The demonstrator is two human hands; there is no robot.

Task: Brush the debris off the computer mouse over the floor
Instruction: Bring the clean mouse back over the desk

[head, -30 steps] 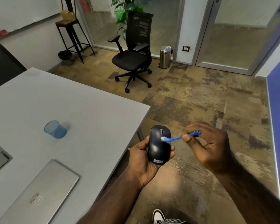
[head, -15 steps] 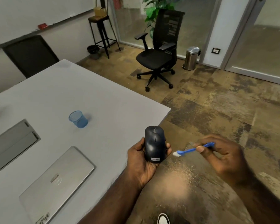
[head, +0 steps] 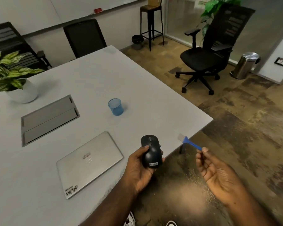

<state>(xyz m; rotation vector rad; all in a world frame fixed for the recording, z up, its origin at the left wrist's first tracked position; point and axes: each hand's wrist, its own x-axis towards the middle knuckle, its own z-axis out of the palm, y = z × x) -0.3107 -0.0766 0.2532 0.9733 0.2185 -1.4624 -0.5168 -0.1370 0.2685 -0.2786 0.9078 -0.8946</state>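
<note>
My left hand (head: 140,168) grips a black computer mouse (head: 151,151) with a white label, held upright at the grey table's near edge. To its right, my right hand (head: 214,170) pinches the handle end of a small blue brush (head: 189,142). Its pale bristles point up and left, well apart from the mouse. Pale specks of debris lie on the brown floor (head: 193,190) below both hands.
On the grey table (head: 88,79) lie a shut silver laptop (head: 88,162), a blue mesh cup (head: 116,107), a cable hatch (head: 49,119) and a potted plant (head: 11,82). A black office chair (head: 207,56) and a steel bin (head: 245,65) stand on the floor beyond.
The brush has left the top of the mouse and moved off to the right. The mouse has shifted left to the table edge, and my view has turned left over the table.
</note>
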